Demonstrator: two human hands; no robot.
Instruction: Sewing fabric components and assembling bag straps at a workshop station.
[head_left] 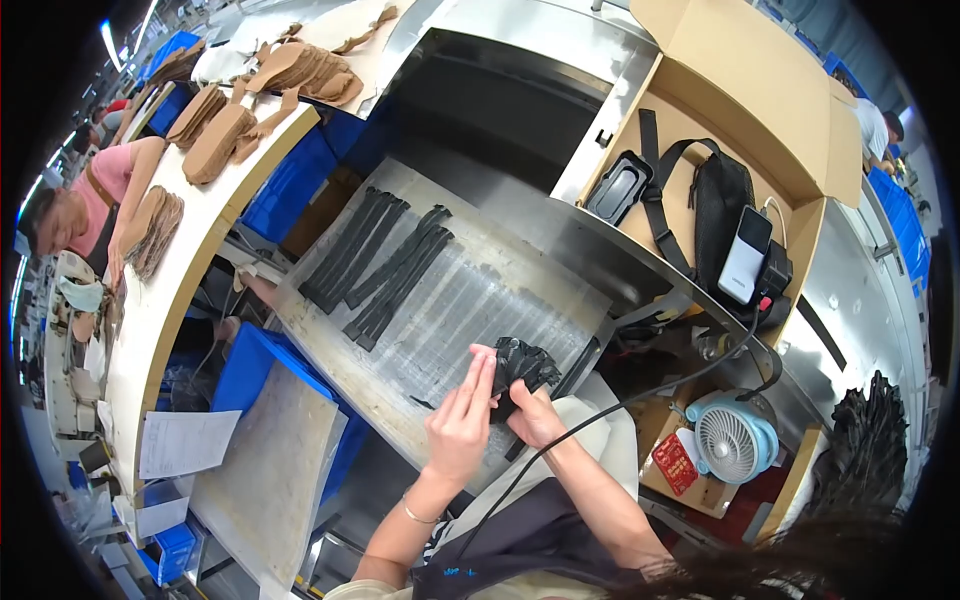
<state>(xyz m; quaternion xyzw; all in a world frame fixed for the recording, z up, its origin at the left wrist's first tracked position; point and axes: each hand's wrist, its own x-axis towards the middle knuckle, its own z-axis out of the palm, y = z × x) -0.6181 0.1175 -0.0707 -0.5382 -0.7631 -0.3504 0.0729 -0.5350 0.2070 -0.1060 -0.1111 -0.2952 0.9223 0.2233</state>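
A thick bunch of black strips [524, 362] stands over the near edge of the worn grey board, its ends fanned out. My right hand [537, 412] is closed on it from the right, thumb pressed to its near side. My left hand [462, 418] lies against the left side of the bunch, its fingers stretched out straight and touching it. Farther off on the board [470, 300] lie flat black strips in rows, one group [352, 250] at the far left and another [400, 275] beside it. The lower part of the bunch is hidden by my hands.
An open cardboard box [690, 120] at the right holds a black bag and a white power bank [745, 262]. A black cable [610, 408] crosses over my right forearm. Nearby are a small blue fan [735, 440] and a black heap [865, 450]. A person in pink [115, 180] works at the left table.
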